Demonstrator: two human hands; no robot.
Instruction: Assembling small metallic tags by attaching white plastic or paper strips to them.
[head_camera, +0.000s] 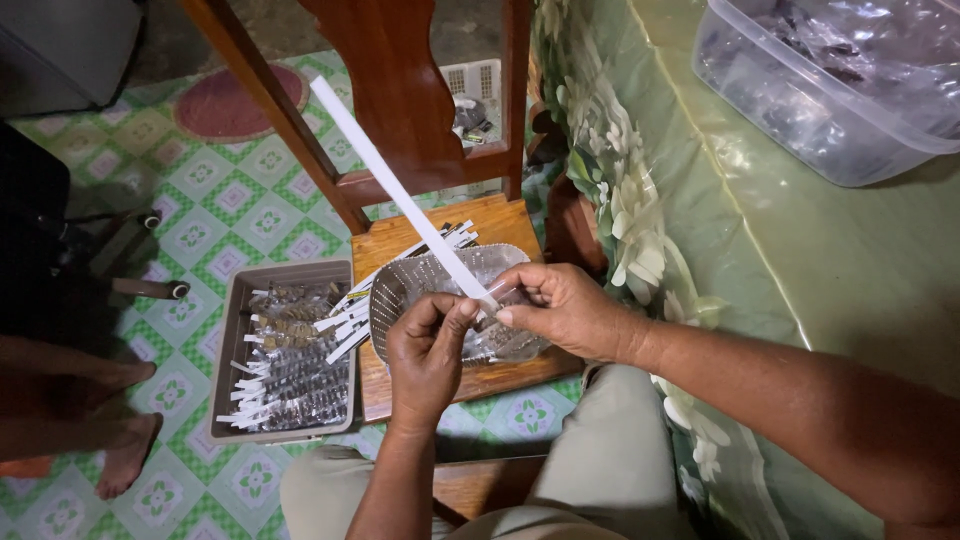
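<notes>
The strip, a long flat white band, ran diagonally: its far end pointed up-left toward the chair back, its near end sat low-right at the fingertips. The left hand and right hand both pinched that near end, fingers closed on it, directly above the basket. The basket, a clear perforated plastic oval, rested on the wooden chair seat. The tray, grey and rectangular, overhung the seat's left edge and held small wrapped pieces with white tabs. The tub, clear plastic, sat well apart on the glossy green cloth at right, with open cloth between.
</notes>
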